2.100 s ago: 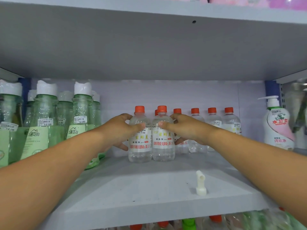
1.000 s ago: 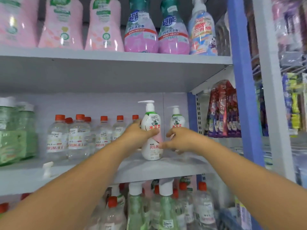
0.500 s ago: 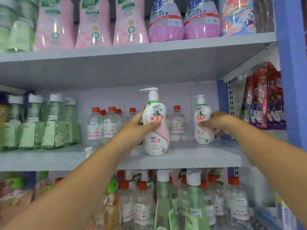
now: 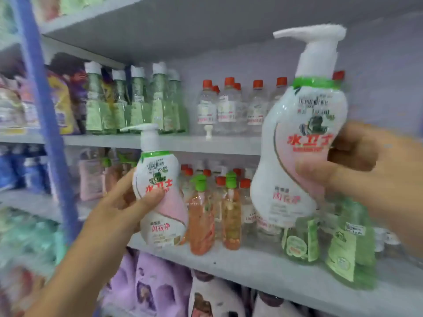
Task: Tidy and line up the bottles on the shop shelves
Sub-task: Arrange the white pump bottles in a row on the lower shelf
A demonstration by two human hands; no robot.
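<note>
Shop shelves point(image 4: 183, 143) fill the view, and the picture is a bit blurry. On the top shelf, green bottles point(image 4: 137, 99) stand next to clear bottles point(image 4: 229, 106) with red caps, and a small white cap point(image 4: 208, 132) sits near the front edge. Each hand holds a white and pink pump bottle in the air. The left hand point(image 4: 123, 207) grips the small-looking one point(image 4: 160, 195). The right hand point(image 4: 366, 170) grips the big-looking one point(image 4: 299, 143), tilted a little. Orange bottles point(image 4: 212, 216) stand on the shelf below.
</note>
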